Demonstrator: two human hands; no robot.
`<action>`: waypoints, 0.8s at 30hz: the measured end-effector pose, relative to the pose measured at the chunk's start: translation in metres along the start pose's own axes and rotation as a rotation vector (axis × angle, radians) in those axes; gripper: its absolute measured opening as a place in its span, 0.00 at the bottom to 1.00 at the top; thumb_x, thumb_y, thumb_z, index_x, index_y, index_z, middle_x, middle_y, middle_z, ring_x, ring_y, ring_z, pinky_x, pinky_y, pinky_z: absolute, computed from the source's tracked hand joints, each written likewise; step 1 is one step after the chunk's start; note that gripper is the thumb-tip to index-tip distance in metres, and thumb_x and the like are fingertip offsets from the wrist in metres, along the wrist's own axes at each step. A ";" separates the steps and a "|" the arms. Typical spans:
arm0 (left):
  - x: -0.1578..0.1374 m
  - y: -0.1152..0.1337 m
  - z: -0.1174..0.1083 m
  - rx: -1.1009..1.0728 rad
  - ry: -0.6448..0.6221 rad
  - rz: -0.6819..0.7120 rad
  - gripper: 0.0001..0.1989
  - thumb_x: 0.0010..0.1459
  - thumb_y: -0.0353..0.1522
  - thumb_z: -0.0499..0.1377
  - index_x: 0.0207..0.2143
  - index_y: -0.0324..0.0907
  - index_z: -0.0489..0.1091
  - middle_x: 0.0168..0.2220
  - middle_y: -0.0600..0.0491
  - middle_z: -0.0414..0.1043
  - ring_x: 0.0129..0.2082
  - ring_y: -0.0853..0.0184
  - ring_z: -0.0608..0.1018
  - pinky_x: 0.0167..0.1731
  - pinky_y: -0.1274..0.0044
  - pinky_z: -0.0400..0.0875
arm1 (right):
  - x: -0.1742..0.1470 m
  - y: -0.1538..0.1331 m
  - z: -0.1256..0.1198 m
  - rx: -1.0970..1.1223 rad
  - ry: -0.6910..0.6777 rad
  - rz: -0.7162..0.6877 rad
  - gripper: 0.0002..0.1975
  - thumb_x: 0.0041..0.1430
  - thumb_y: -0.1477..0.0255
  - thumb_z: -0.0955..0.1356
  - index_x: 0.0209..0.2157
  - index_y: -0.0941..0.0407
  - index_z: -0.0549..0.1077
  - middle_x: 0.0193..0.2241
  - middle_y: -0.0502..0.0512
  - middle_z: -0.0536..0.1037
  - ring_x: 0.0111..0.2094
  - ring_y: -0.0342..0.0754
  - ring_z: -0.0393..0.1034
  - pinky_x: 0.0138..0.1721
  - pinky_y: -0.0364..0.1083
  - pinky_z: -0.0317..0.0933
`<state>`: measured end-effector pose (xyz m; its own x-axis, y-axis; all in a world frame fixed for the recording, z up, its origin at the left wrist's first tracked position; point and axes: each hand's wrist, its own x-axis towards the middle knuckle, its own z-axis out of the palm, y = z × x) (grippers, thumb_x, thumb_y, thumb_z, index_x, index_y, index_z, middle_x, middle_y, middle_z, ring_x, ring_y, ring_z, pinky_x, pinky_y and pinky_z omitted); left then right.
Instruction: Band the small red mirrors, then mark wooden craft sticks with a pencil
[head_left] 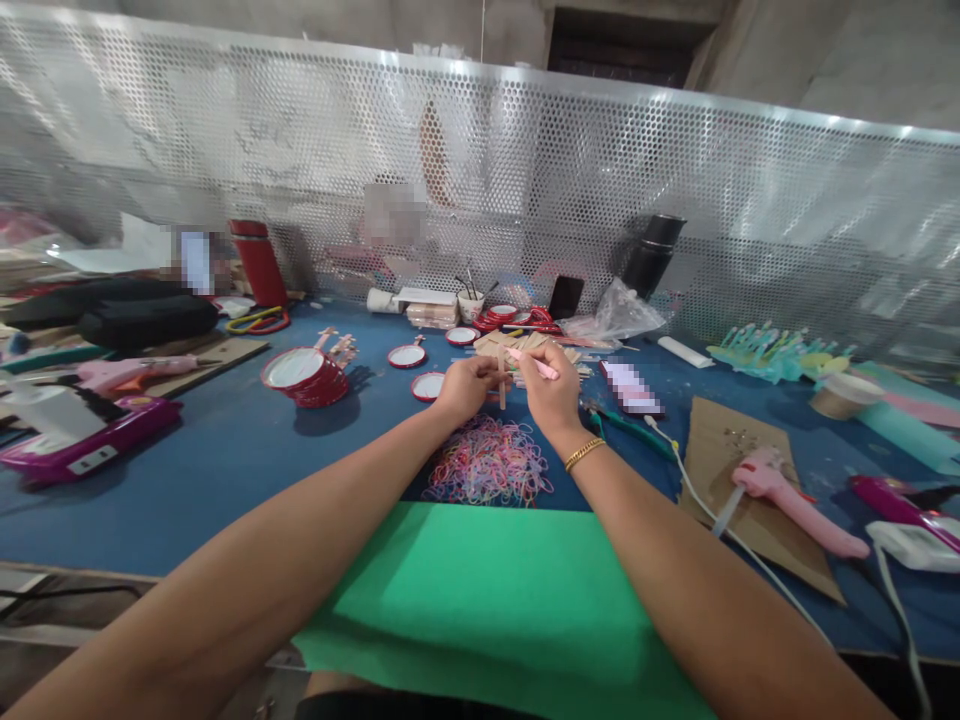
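Observation:
Over the middle of the table, my left hand (469, 388) pinches a flat wooden craft stick (502, 392) that stands roughly upright. My right hand (555, 388) is closed around a pink pen (545, 371), whose tip points left at the stick's upper part. Whether the tip touches the wood, I cannot tell. Just below both hands lies a heap of small coloured rubber bands (491, 460). Behind them more pale wooden sticks (577, 358) are spread out. Left of my left hand sits a round red-rimmed disc (429, 386).
A stack of red-rimmed discs (304, 378) stands on the blue table (240, 480) at left. Right are green-handled pliers (637, 432), a phone (630, 388) and a pink glue gun (799, 495) on cardboard (709, 440). Green sheet (495, 600) covers the near edge. A perforated metal screen (300, 150) rises behind.

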<state>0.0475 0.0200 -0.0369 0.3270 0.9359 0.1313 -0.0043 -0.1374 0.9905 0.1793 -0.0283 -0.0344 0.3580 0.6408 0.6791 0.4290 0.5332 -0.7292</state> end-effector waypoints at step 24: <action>0.000 -0.001 0.000 -0.013 -0.008 0.024 0.14 0.44 0.37 0.70 0.32 0.39 0.75 0.30 0.50 0.78 0.31 0.61 0.81 0.28 0.73 0.76 | 0.000 0.000 0.001 0.035 -0.027 -0.025 0.08 0.58 0.66 0.66 0.29 0.54 0.73 0.28 0.51 0.77 0.32 0.47 0.70 0.36 0.45 0.63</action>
<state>0.0477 0.0199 -0.0375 0.3339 0.9298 0.1551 -0.0246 -0.1559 0.9875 0.1784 -0.0283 -0.0345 0.3246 0.6419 0.6947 0.4079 0.5676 -0.7151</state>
